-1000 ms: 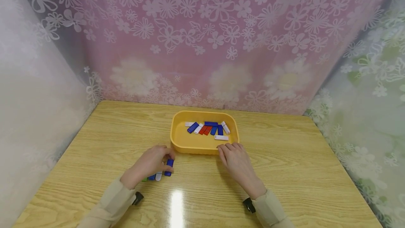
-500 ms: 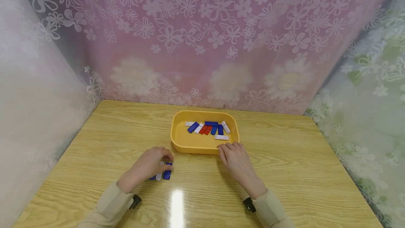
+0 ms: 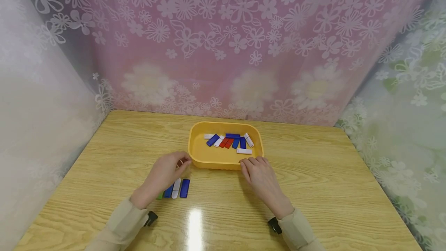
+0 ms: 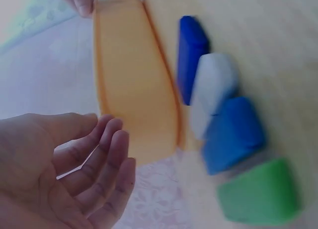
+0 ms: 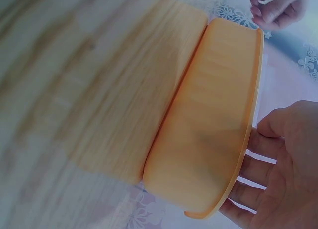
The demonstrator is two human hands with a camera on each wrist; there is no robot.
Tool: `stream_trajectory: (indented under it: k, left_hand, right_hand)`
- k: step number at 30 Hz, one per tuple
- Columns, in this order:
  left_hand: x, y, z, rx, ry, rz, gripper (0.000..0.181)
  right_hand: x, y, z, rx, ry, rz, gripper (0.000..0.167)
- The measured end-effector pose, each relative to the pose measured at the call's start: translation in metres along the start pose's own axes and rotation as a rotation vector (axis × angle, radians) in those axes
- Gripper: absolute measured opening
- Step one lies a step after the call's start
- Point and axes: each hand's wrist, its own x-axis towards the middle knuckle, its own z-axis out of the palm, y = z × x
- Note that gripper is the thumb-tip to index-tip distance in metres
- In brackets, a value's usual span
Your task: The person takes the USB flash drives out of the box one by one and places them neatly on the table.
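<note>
My left hand (image 3: 167, 171) hovers by the near-left corner of a yellow plastic bin (image 3: 216, 165). It holds nothing; in the left wrist view its thumb and fingers are loosely bent. Under and beside it on the table lie a blue USB stick (image 3: 185, 188), a white USB stick (image 3: 176, 188), a lighter blue USB stick (image 3: 168, 191) and a green USB stick (image 4: 258, 194), side by side in a row. My right hand (image 3: 261, 175) grips the bin's near rim at the right, fingers hooked over the edge.
Inside the bin lie several more sticks, among them a white stick (image 3: 244, 151), a red stick (image 3: 229, 143) and a blue stick (image 3: 232, 136). The wooden table (image 3: 331, 189) ends at a pink flowered curtain (image 3: 223, 49). Pale curtains hang at both sides.
The left hand set the dark blue stick down beside the white one, drawing it slightly nearer, then let go and rose toward the bin. The right hand stays on the rim.
</note>
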Motion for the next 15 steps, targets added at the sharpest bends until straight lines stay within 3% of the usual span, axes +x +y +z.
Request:
stream_trajectory:
  k: [7,15]
  left_hand:
    - [0.026,0.018,-0.01,0.018,0.08,0.084,0.006]
    - [0.066,0.032,-0.009,0.033,0.094,0.14,0.008]
  right_hand:
    - [0.0,0.0,-0.001,-0.003,-0.004,0.005,0.014]
    - [0.001,-0.002,-0.003,0.001,-0.024,0.022,0.014]
